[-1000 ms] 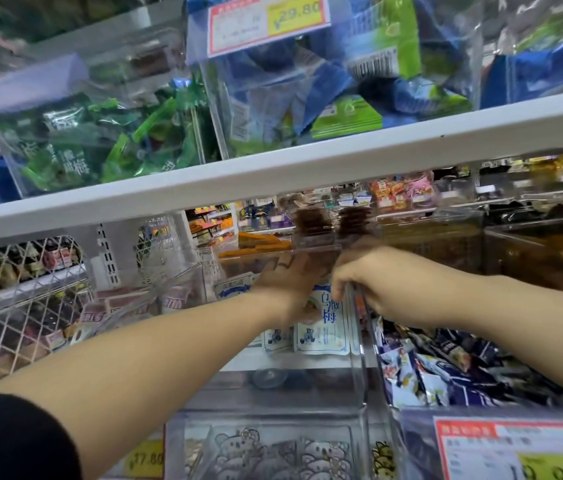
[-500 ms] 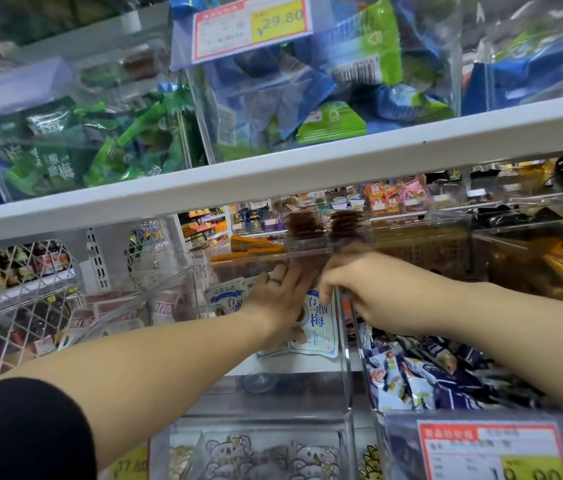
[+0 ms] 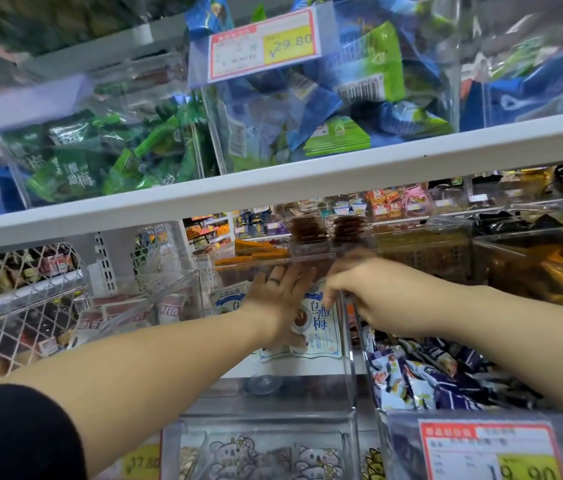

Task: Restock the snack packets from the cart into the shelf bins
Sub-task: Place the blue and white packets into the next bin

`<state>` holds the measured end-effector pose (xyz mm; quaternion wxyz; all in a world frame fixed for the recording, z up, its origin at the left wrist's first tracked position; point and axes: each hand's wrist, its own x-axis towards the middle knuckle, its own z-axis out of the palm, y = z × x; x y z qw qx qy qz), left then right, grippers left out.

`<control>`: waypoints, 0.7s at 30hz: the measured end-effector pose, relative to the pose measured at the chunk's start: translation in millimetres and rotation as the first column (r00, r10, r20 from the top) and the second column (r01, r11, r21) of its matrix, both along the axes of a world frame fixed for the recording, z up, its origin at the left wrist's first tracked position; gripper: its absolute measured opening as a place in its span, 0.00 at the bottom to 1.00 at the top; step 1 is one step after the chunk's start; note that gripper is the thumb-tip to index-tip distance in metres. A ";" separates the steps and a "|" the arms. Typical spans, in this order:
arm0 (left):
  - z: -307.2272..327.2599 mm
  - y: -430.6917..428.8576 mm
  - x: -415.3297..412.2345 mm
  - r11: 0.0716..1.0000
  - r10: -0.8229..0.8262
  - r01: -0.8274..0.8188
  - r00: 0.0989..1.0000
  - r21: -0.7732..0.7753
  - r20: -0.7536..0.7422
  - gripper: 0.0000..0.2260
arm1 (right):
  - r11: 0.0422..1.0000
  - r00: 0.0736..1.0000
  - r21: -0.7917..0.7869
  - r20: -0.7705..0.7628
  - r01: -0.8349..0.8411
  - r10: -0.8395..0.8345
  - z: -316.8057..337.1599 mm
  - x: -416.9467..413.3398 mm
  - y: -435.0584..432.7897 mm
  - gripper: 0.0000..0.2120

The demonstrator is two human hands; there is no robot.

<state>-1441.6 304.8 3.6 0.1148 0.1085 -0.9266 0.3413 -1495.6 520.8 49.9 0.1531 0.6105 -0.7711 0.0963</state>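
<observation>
Two white-and-blue snack packets point(image 3: 321, 327) stand upright at the back of a clear shelf bin point(image 3: 348, 375) in the middle of the view. My left hand point(image 3: 280, 299), with a ring on one finger, lies flat against their fronts with straight fingers. My right hand point(image 3: 384, 292) reaches in from the right, and its fingers curl down over the top right corner of the right packet, by the bin's side wall. The thumb is hidden. No cart is in view.
The white shelf board point(image 3: 273, 188) hangs low just above my hands. A bin of dark blue packets point(image 3: 446, 372) sits to the right, one with red-and-white packets point(image 3: 117, 313) to the left, beside a wire basket point(image 3: 13, 323). A koala-packet bin point(image 3: 266, 455) is below.
Both hands stay at the white packets. My left hand has flattened against them, and my right fingertips have come off the bin wall onto the packet's top.
</observation>
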 end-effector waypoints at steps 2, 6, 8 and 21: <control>8.4 2.7 3.0 0.999 -0.005 0.006 1.000 0.053 -0.006 0.53 | 1.000 1.000 0.001 0.008 0.007 -0.007 2.1 0.5 1.1 0.23; 30.0 7.5 20.4 0.981 0.009 -0.011 1.000 0.195 0.013 0.51 | 0.997 0.999 -0.061 0.024 0.044 -0.043 11.9 3.2 4.9 0.26; 40.8 4.9 36.8 0.947 0.056 -0.072 0.997 0.312 0.062 0.47 | 0.994 0.998 -0.090 0.012 0.063 -0.062 19.6 7.9 5.2 0.26; 59.1 -27.7 182.5 0.856 0.007 0.087 0.984 0.510 -0.180 0.17 | 0.903 0.979 0.417 -0.203 0.106 -0.021 26.8 76.6 -107.7 0.13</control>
